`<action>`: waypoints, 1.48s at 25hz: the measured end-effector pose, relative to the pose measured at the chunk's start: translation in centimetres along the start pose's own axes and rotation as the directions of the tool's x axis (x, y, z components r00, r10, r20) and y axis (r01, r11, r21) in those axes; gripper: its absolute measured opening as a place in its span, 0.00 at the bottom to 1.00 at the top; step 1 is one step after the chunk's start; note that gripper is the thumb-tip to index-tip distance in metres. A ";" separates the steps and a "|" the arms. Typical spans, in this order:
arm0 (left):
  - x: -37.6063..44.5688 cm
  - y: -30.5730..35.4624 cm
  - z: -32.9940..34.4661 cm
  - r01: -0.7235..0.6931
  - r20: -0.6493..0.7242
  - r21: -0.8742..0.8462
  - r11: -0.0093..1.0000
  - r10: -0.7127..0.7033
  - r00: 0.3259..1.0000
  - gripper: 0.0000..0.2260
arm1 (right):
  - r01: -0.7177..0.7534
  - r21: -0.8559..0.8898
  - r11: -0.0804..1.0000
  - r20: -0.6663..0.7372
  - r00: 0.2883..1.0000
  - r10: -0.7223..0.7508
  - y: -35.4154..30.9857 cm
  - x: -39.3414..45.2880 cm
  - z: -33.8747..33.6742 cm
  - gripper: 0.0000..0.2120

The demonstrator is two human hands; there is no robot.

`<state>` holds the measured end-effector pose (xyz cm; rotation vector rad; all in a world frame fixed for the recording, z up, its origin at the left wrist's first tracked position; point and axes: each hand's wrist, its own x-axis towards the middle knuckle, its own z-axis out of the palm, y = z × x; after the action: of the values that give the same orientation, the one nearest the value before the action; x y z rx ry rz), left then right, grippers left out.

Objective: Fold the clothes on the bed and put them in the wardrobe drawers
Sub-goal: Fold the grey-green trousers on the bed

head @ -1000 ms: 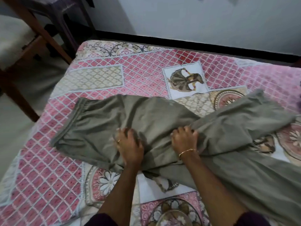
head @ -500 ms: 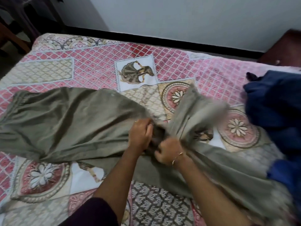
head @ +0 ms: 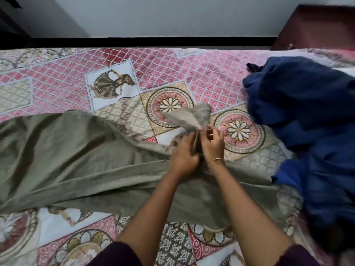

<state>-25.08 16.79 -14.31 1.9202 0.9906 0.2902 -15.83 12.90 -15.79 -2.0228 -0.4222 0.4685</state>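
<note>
Bed (head: 192, 60): one spread garment (head: 76, 160) across its left and middle, near edge. Both hands, left hand (head: 184, 154) and right hand (head: 212, 144), side by side at that garment's right end, gripping a raised fold. Heaped garment (head: 307, 116) on the bed's right side. Wall behind.

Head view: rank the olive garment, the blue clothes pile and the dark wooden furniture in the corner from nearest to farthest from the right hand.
1. Olive garment: pinched in the right hand.
2. Blue clothes pile: to its right on the bed.
3. Dark wooden furniture: far right corner, beyond the bed.
</note>
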 end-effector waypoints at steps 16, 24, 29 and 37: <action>-8.8 -3.0 8.7 -0.963 0.670 0.224 0.151 0.694 0.265 0.16 | -0.346 0.244 0.906 -0.666 0.619 0.416 9.9 -9.4 -13.4 0.17; -10.2 3.6 13.3 -0.248 0.210 0.113 0.962 0.220 0.953 0.14 | -0.600 -0.181 0.779 -0.423 0.763 0.489 13.4 -11.1 -17.2 0.17; -9.1 4.5 11.8 0.074 -0.148 -0.273 0.959 -0.118 0.982 0.12 | -0.417 -0.242 0.876 -0.254 0.899 0.358 13.9 -11.9 -18.2 0.15; -10.3 5.6 11.3 -0.538 0.079 0.145 0.831 0.532 0.843 0.20 | -0.133 0.651 0.747 -0.304 0.856 0.418 7.2 -10.7 -19.4 0.07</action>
<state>-22.57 0.74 -13.95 2.3255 0.4357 0.5066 -14.87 -10.03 -11.82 -1.4752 0.3064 0.2673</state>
